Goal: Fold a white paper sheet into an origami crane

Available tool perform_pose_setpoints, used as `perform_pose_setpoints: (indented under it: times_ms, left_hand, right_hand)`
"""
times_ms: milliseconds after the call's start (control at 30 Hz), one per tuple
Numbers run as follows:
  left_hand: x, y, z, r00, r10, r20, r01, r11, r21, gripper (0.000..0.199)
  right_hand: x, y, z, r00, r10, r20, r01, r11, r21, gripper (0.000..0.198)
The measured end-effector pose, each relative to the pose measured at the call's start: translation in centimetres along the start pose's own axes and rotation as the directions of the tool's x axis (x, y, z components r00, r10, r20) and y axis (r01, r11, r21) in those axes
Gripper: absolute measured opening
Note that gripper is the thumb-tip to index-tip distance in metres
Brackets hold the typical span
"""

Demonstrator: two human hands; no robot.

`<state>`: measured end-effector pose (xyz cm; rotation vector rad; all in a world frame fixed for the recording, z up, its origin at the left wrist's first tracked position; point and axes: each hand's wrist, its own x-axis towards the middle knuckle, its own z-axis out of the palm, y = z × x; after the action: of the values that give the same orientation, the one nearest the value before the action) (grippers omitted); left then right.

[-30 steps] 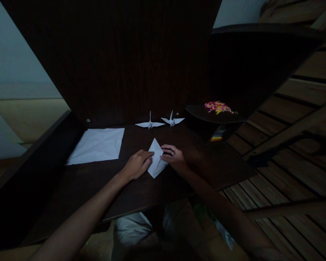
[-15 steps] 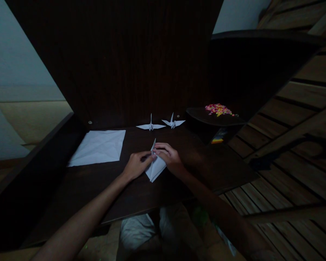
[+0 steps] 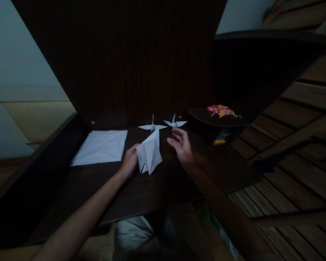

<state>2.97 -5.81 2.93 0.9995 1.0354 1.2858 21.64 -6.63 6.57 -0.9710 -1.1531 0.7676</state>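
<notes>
On the left of the dark surface lies a creased white sheet. To its right, the left hand grips the left edge of a folded white paper, some fingers hidden. Behind, on the far side, sit a left paper bird and a right paper bird. Near the latter, the right hand is empty, thumb apart from its curved fingers. Farther right, small colourful pieces are heaped on a shelf.
</notes>
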Motion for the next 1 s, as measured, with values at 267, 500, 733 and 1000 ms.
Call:
perform_pose_setpoints:
  times_ms: [267,500,733,1000]
  left_hand:
    - [-0.8,0.5,0.9,0.953,-0.262,0.152,0.290,0.936,-0.200,0.024]
    - [0.4,0.3,-0.8,0.975,-0.138,0.172,0.116,0.984,0.133,0.052]
    - [0.3,-0.1,-2.1,0.702,0.226,0.675,-0.706,0.351,0.616,0.022]
    - [0.2,0.8,-2.7,0.610,0.037,0.792,-0.770,0.265,0.580,0.059]
  right_hand:
    - [-0.8,3.1,-0.3,0.901,0.371,0.226,-0.390,0.920,0.044,0.067]
    - [-0.5,3.8,-1.4,0.849,0.367,0.380,-0.308,0.928,-0.209,0.032]
    - [-1.2,5.5,-2.0,0.866,0.122,0.485,0.230,0.765,-0.602,0.015]
    - [-1.0,4.0,-3.9,0.651,0.186,0.736,0.398,0.742,-0.540,0.045]
